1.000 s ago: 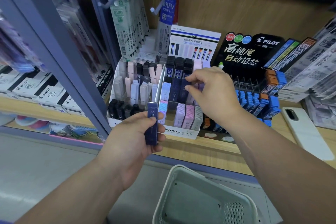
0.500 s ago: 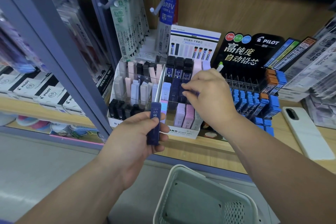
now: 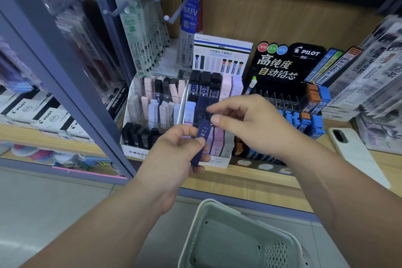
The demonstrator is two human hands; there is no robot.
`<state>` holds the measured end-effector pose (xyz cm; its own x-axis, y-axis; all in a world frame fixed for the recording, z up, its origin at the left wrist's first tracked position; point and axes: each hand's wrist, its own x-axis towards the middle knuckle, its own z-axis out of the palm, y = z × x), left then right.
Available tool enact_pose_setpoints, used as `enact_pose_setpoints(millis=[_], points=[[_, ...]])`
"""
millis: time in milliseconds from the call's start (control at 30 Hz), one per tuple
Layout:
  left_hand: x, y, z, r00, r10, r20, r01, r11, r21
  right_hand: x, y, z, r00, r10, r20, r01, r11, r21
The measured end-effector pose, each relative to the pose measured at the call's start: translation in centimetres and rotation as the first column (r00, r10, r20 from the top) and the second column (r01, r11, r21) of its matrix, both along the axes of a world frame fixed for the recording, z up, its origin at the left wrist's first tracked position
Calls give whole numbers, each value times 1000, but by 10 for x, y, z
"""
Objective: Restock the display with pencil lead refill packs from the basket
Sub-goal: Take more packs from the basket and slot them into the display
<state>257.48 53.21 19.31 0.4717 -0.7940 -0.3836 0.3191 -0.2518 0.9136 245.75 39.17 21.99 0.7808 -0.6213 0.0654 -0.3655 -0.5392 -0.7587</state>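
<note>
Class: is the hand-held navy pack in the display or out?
Out. The left hand pinches the navy pack in front of the display, outside its slots.

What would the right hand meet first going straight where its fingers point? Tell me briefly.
Probably the top of the dark blue pack held by the left hand; the right hand points left at it. Depth is unclear, so it might pass behind it.

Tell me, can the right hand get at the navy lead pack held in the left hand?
Probably yes. The right hand hovers right beside the top end of the navy pack, which sticks out above the left hand; nothing lies between.
</note>
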Motion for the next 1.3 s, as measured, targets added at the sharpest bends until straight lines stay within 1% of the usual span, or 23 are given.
enact_pose_setpoints(millis=[33,100,200,233,300,367,400,500,633,700,900,1067,1300], points=[[-3,-3,0,999,-26,25,26,1000,-8,-2,3,0,1000,12,13,-12,999,50],[-8,-7,0,997,-58,46,59,998,-27,-5,6,-3,998,-32,57,26,994,105],[-10,-12,-1,995,-50,83,53,998,-33,-7,3,-3,991,-97,89,82,984,157],[-7,-14,-2,991,-25,134,28,999,-25,-7,1,-1,988,-116,101,98,982,161],[5,-16,-8,950,70,304,-71,997,-6,-8,-7,6,968,-190,162,165,974,156],[20,-15,-15,865,144,481,-168,986,7,-9,-17,11,941,-255,222,240,966,93],[26,-13,-19,823,140,550,-183,983,22,-10,-20,13,934,-264,241,261,964,44],[36,-9,-30,727,47,685,-134,988,76,-5,-20,10,935,-250,252,277,958,-76],[38,-8,-36,588,-36,808,-76,992,100,6,-13,1,958,-212,194,260,928,-268],[39,-9,-38,560,-42,828,-69,993,97,9,-11,-4,968,-191,165,237,913,-333],[41,-10,-42,577,-44,816,-69,992,102,13,-10,-22,986,-103,135,157,855,-495],[41,-9,-44,573,-55,818,-61,992,110,17,-12,-34,991,-64,116,124,757,-642],[43,-9,-46,556,-56,829,-60,992,108,18,-16,-44,985,-52,164,152,707,-690]])
